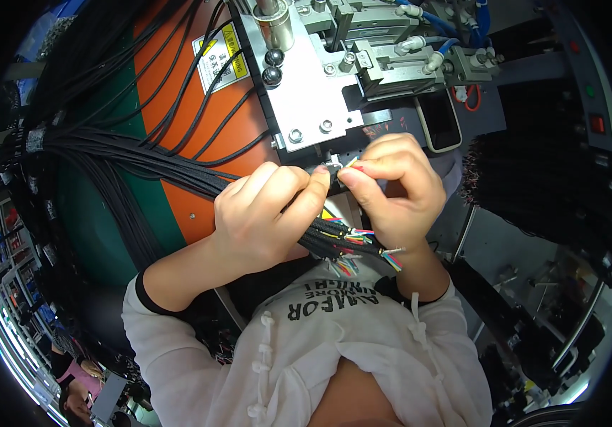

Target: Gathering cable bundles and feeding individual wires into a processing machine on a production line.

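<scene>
My left hand (262,213) is closed, its thumb and forefinger pinching a black cable (333,171) close to the cable's end. Just to the right, my right hand (405,186) is closed in a pinch on thin coloured wires (353,163), with yellow and red showing between the fingertips. Both hands meet right in front of a small metal fixture (333,159) at the machine's near edge. Below them hangs a bunch of black cables with stripped coloured wire ends (352,238). My fingers hide most of the held cable end.
A metal machine plate (304,85) with bolts and pneumatic cylinders (398,67) stands ahead. Black cables (128,146) fan over the orange and green surface at left. A phone (439,122) lies right of the plate. More cables (547,178) hang at right. Another person (82,381) is at lower left.
</scene>
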`<state>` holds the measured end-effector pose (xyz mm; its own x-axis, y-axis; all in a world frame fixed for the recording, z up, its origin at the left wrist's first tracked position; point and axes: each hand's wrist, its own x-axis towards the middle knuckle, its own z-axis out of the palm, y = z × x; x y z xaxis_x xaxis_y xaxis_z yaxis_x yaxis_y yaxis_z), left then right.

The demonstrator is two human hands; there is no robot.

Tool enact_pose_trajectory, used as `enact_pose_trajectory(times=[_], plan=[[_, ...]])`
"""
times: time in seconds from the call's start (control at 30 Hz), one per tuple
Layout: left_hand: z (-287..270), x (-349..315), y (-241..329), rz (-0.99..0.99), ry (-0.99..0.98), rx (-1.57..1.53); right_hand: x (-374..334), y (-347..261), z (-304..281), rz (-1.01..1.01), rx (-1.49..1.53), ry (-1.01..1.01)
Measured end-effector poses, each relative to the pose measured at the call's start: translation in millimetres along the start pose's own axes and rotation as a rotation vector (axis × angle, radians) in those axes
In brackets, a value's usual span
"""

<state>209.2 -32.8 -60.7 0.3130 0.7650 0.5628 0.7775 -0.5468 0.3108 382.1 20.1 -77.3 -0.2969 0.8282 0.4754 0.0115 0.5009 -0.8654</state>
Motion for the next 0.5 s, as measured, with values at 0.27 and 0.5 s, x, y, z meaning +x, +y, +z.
enact_pose_trajectory(times=[0.27,0.5], plan=[[2,-3,5,0.004,-0.026,0.161,3,-6,-18,0.506,0.118,-0.175],[3,-2,11,-0.016,-0.202,0.170,-3,18,-17,0.322,0.000,-0.200]])
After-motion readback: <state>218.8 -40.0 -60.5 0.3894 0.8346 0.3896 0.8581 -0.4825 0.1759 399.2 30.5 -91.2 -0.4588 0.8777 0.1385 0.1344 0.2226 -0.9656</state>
